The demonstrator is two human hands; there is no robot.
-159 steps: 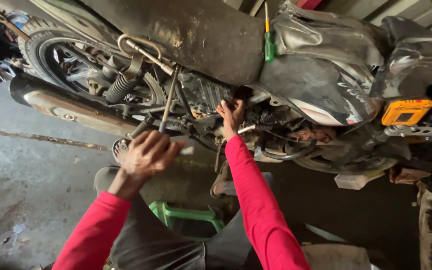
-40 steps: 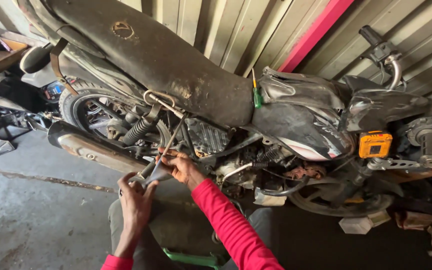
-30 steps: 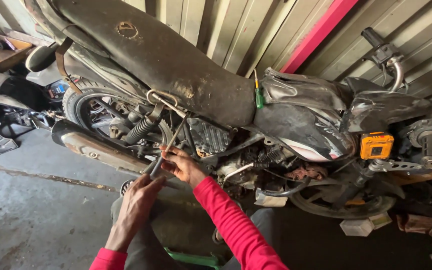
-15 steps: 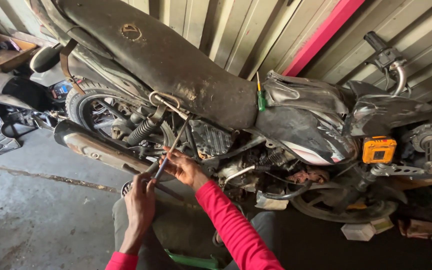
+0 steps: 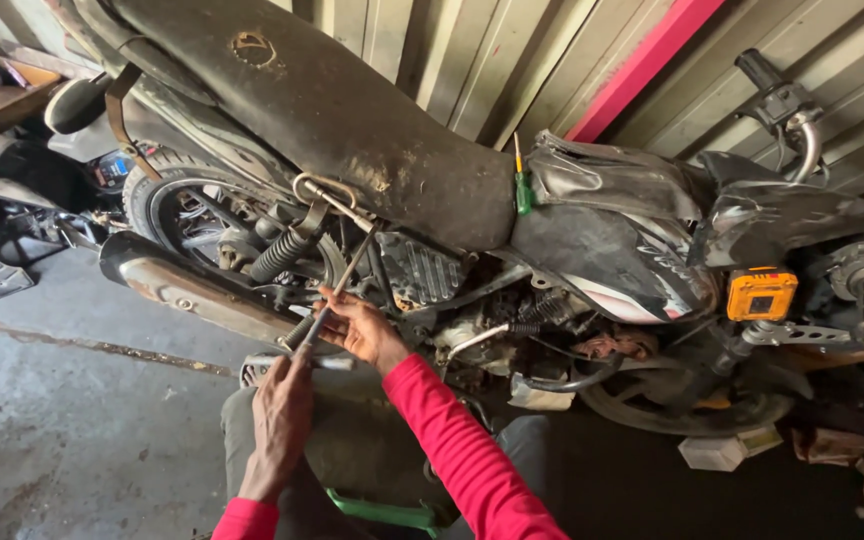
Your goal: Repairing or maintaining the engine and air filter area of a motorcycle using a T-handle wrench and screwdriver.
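A dirty motorcycle (image 5: 432,180) with a worn black seat stands in front of me against a corrugated wall. My left hand (image 5: 282,405) grips the lower end of a long thin metal rod (image 5: 337,285) that slants up toward the frame under the seat. My right hand (image 5: 357,325) holds the same rod a little higher, near the engine side. Both arms wear red sleeves.
A chrome exhaust pipe (image 5: 192,290) runs low at the left by the rear wheel (image 5: 202,225) and spring shock. A green-handled screwdriver (image 5: 522,185) sticks up beside the tank. An orange box (image 5: 760,293) sits at the right. A green stool edge (image 5: 382,512) shows below my knees.
My view rose from under the bike to its side. My right hand left the engine area and joined the left on the rod, and both have shifted slightly along it.
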